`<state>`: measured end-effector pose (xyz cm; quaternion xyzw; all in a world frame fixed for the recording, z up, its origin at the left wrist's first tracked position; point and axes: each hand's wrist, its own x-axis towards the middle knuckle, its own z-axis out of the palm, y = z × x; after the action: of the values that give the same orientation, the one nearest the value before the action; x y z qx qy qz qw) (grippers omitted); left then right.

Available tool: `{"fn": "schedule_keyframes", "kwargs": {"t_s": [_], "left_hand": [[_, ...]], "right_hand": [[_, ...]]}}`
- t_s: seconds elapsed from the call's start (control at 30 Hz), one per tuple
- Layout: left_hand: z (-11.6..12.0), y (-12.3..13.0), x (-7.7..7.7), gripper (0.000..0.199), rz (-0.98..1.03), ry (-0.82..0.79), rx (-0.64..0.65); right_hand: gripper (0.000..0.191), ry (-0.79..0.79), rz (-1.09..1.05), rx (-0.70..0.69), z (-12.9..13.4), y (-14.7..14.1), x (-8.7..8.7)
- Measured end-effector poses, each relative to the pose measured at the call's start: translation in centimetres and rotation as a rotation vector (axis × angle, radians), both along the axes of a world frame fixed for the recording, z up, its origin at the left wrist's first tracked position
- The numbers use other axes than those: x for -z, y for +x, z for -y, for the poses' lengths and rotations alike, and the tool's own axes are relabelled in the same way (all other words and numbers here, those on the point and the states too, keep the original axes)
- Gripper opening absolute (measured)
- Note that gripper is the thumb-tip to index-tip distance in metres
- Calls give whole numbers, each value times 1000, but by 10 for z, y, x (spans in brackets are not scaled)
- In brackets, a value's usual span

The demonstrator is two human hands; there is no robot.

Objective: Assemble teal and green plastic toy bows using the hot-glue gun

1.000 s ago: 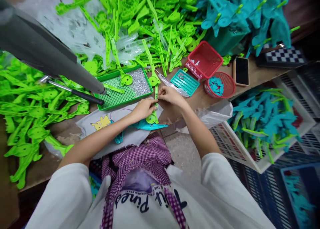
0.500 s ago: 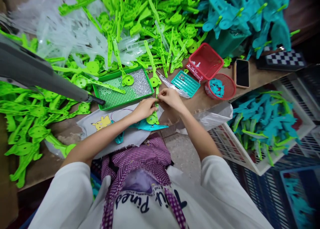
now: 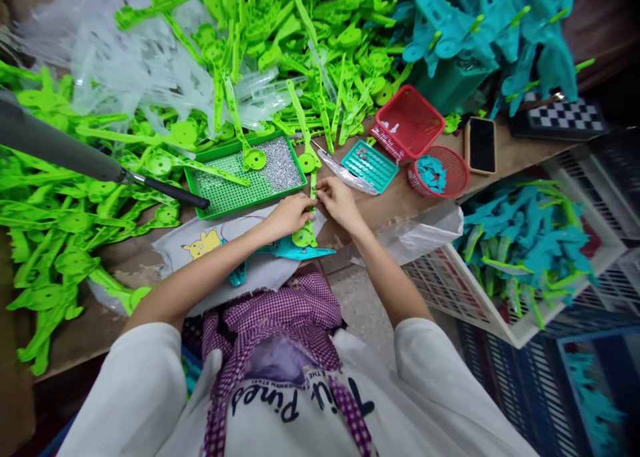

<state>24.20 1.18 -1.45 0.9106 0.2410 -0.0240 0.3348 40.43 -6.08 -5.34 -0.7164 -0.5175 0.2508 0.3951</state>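
Observation:
A bright green plastic part [image 3: 303, 236], with a long narrow arm and a round end, lies on a teal plastic part [image 3: 323, 252] at the table's front edge. My left hand [image 3: 293, 214] has its fingers closed on the green arm from the left. From the right, my right hand [image 3: 337, 200] pinches at the arm's edge. Anything small between those fingertips is hidden. Just beyond, another green part [image 3: 308, 162] points away from me. Left of it sits a green perforated tray [image 3: 215, 207] with many small metal pieces [image 3: 283, 167] in its right side.
Green parts [image 3: 280, 37] and clear plastic pieces [image 3: 135, 64] are heaped behind. A grey bar with a black end [image 3: 170, 190] reaches in from the left. Red baskets [image 3: 415, 120], a teal tray [image 3: 367, 167] and a phone [image 3: 481, 145] stand right. A white crate [image 3: 530, 340] holds assembled parts.
The grey section of the bar at left has drawn back up and left, showing more of its black end. Both hands stay at the green part, with only slight finger movement.

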Motion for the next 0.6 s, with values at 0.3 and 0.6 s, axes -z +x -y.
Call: {"fn": "schedule_keyframes", "kwargs": {"t_s": [0.3, 0.6], "left_hand": [[-1, 0, 0, 36, -30, 17, 9], [1, 1, -1, 36, -35, -7, 10]], "right_hand": [[17, -206, -224, -164, -15, 23, -11], [22, -301, -162, -139, -28, 19, -12]]}}
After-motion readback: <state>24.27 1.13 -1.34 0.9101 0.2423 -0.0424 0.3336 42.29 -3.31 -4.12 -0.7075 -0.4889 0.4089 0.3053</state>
